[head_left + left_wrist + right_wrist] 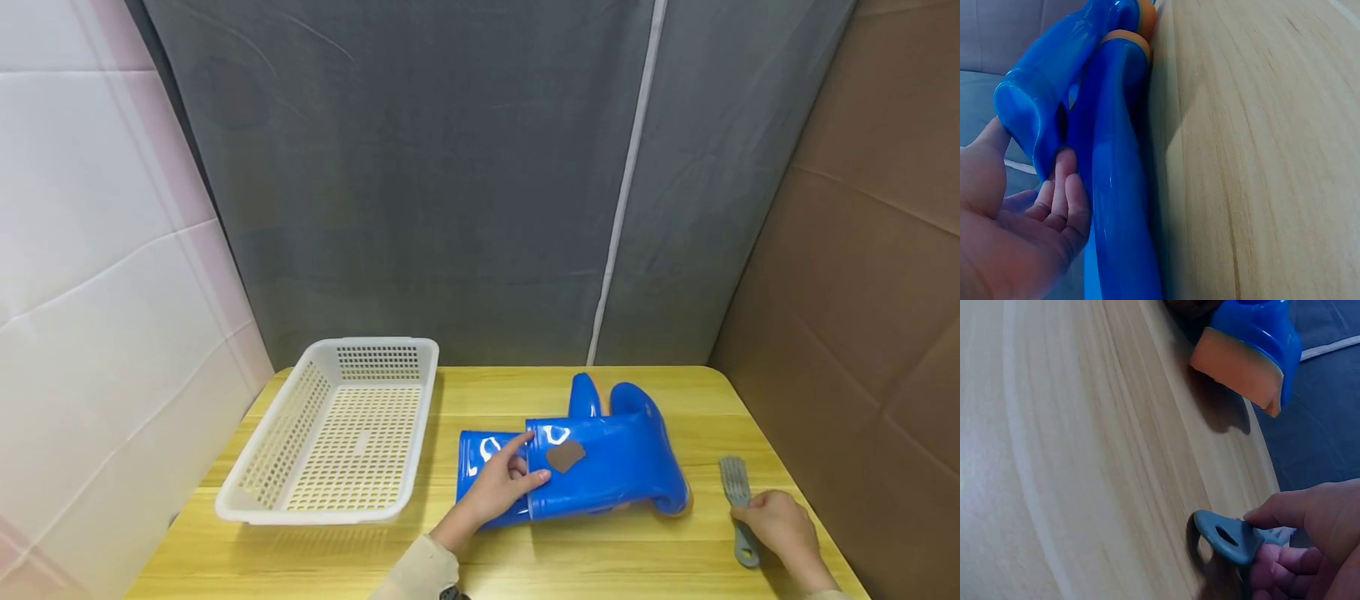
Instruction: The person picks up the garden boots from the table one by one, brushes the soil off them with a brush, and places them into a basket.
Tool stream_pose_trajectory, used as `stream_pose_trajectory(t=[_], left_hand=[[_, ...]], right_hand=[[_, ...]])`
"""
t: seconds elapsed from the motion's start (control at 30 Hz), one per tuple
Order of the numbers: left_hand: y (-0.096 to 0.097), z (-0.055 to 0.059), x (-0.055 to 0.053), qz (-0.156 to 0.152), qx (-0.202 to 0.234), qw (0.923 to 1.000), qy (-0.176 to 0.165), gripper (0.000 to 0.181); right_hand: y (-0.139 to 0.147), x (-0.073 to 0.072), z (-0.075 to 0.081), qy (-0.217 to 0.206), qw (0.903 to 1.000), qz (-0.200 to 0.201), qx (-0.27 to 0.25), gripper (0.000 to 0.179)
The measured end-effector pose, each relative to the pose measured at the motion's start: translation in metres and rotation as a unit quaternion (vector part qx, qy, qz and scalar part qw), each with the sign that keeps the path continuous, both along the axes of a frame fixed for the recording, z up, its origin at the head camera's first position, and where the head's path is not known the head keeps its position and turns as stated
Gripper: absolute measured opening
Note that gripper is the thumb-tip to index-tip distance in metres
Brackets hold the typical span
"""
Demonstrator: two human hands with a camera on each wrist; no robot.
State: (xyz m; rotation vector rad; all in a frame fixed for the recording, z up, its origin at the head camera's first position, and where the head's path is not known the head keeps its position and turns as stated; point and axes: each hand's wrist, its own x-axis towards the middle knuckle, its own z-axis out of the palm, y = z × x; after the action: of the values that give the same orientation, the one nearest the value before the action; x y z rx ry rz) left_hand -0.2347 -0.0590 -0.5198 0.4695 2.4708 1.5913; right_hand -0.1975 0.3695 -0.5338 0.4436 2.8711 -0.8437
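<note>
Two blue rubber boots lie on the table with their shafts to the left, one partly over the other. My left hand [497,487] holds the upper boot [615,467] at the rim of its shaft, thumb and fingers on either side of the opening in the left wrist view. A brown patch [566,456] shows on that shaft. Beneath it lies the lower boot [1119,187], partly hidden. At the table's right side my right hand [780,523] pinches the handle of a grey brush [744,546]. Its bristled head points away from me.
A white perforated plastic basket [251,518] stands on the left of the wooden table [637,567]. Grey cloth [420,192] hangs behind the table, with a brown wall covering [862,333] on the right and a white one [112,333] on the left.
</note>
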Motion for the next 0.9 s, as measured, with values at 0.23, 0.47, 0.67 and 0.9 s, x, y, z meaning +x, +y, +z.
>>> stream_pose_trajectory(t=[0.23, 0.47, 0.67, 0.9], left_hand=[[0.001, 0.004, -0.002, 0.003, 0.038, 0.9989, -0.027, 0.073], [0.001, 0.008, -0.002, -0.005, 0.075, 0.9965, -0.037, 0.075], [0.001, 0.009, -0.004, -0.006, 0.090, 0.9949, -0.044, 0.080], [0.001, 0.010, -0.006, -0.014, 0.109, 0.9924, -0.055, 0.080]], right_hand=[[0.005, -0.003, -0.005, 0.002, 0.9983, 0.000, -0.059, 0.034], [0.006, -0.006, -0.002, 0.005, 0.9909, -0.016, -0.133, 0.030], [0.004, -0.011, 0.009, 0.007, 0.9837, -0.011, -0.179, 0.050], [-0.002, -0.008, 0.023, 0.009, 0.9592, -0.013, -0.282, 0.067]])
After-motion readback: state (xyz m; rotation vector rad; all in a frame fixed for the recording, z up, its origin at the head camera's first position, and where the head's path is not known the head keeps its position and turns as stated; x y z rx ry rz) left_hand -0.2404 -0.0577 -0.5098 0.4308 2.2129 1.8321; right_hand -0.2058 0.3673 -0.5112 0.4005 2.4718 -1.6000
